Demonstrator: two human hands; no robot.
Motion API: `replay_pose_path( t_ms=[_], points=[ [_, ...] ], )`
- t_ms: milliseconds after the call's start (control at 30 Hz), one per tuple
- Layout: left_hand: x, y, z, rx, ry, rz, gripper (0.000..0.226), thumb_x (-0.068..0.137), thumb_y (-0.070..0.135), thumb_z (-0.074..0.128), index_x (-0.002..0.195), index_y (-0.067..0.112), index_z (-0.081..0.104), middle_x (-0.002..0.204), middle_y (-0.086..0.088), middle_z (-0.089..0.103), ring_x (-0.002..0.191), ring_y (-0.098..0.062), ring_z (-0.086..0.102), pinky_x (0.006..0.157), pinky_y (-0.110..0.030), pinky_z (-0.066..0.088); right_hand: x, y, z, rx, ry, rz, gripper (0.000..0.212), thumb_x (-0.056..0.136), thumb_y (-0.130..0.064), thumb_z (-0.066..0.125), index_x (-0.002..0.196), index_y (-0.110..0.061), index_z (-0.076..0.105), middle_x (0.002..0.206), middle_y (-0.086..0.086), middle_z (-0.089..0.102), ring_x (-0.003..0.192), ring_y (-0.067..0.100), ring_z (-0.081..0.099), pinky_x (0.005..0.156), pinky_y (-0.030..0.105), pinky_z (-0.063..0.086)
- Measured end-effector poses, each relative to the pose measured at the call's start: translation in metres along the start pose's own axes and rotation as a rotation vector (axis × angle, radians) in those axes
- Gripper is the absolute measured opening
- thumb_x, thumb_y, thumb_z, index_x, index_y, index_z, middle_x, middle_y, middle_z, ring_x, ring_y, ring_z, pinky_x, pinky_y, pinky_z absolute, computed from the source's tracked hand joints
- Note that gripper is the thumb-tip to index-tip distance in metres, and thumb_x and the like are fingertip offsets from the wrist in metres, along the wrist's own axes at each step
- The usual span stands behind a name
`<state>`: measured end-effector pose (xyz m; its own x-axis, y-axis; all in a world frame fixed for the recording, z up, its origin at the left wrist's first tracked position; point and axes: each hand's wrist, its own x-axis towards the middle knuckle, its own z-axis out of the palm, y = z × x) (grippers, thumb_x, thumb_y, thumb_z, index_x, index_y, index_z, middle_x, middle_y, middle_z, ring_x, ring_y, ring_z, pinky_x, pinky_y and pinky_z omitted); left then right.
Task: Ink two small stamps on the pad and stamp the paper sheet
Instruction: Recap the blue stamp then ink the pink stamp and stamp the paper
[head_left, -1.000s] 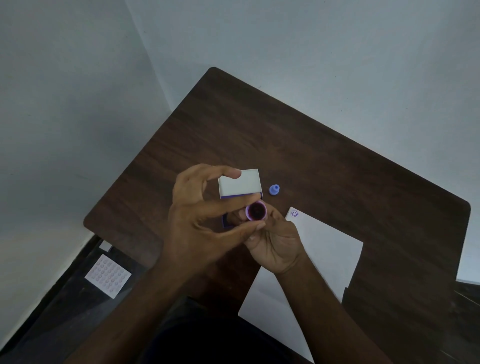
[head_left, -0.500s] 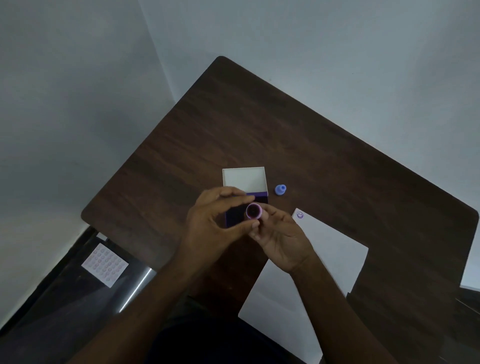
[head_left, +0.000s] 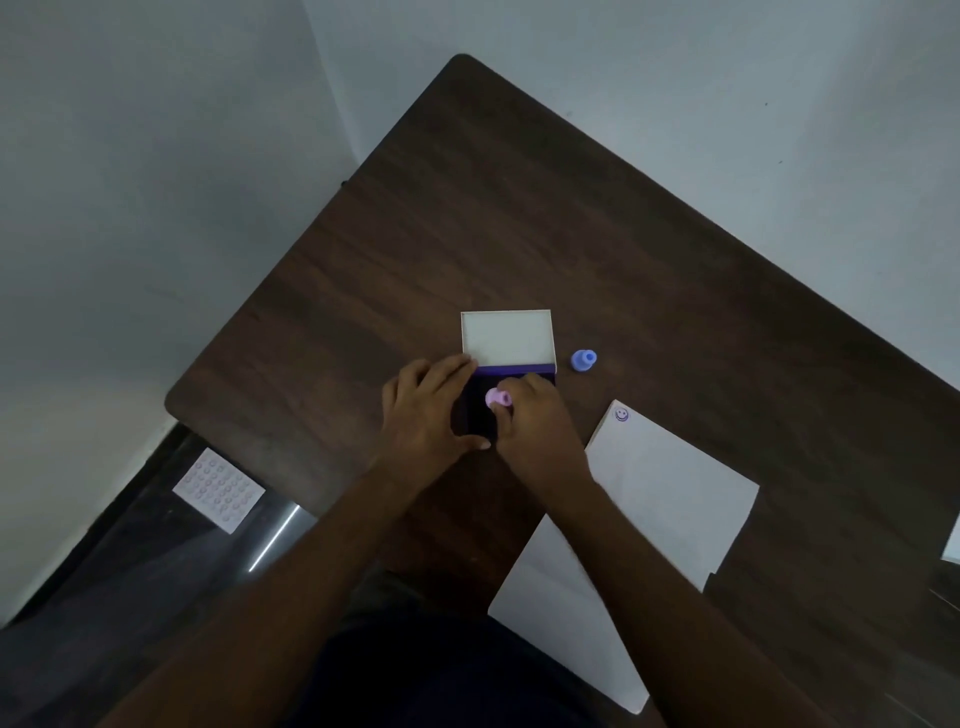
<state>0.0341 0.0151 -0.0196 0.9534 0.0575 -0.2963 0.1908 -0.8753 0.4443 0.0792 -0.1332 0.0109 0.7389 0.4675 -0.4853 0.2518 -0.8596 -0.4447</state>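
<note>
The ink pad (head_left: 475, 410) lies open on the dark wooden table (head_left: 519, 218), its white lid (head_left: 506, 336) folded back. My right hand (head_left: 535, 421) pinches a small pink stamp (head_left: 497, 398) and holds it face down on the dark pad. My left hand (head_left: 428, 410) rests on the pad's left edge, thumb at its near edge, steadying it. A small blue stamp (head_left: 584, 359) stands on the table right of the lid. The white paper sheet (head_left: 670, 499) lies to the right, with one purple smiley print (head_left: 622, 414) at its far corner.
Walls close in behind and to the left of the table. On the dark floor at the lower left lies a sheet covered with several stamped marks (head_left: 218, 489). The paper's near end overhangs the table's near edge.
The pink stamp was held face up between both hands above the pad; now my right hand has turned it over onto the pad, and my left hand has dropped to the pad's left edge.
</note>
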Motion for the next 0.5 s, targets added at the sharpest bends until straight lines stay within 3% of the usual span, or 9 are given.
replay_pose_path(
  t_ms=[100, 267, 500],
  points=[
    [0.001, -0.003, 0.003, 0.014, 0.010, 0.007, 0.094, 0.063, 0.060, 0.074, 0.143, 0.030, 0.035, 0.150, 0.007, 0.036, 0.131, -0.023, 0.033, 0.105, -0.042, 0.031, 0.011, 0.001, 0.009, -0.135, -0.011, -0.030, 0.052, 0.089, -0.025, 0.059, 0.135, -0.009, 0.042, 0.140, 0.013, 0.046, 0.128, 0.027, 0.041, 0.110, 0.033, 0.031],
    [0.003, -0.004, 0.005, 0.018, 0.026, -0.001, 0.092, 0.063, 0.056, 0.077, 0.142, 0.031, 0.037, 0.149, 0.008, 0.037, 0.129, -0.024, 0.036, 0.103, -0.043, 0.035, 0.022, -0.006, 0.016, -0.154, -0.067, 0.069, 0.061, 0.085, -0.027, 0.065, 0.137, -0.010, 0.039, 0.145, 0.013, 0.041, 0.133, 0.028, 0.036, 0.114, 0.037, 0.028],
    [0.006, -0.003, 0.001, 0.008, 0.041, 0.013, 0.085, 0.065, 0.057, 0.074, 0.139, 0.033, 0.040, 0.148, 0.010, 0.039, 0.128, -0.023, 0.035, 0.101, -0.042, 0.033, 0.027, -0.019, 0.007, -0.194, -0.097, 0.081, 0.049, 0.090, -0.022, 0.058, 0.133, -0.006, 0.041, 0.140, 0.016, 0.044, 0.129, 0.030, 0.039, 0.111, 0.040, 0.031]
  ],
)
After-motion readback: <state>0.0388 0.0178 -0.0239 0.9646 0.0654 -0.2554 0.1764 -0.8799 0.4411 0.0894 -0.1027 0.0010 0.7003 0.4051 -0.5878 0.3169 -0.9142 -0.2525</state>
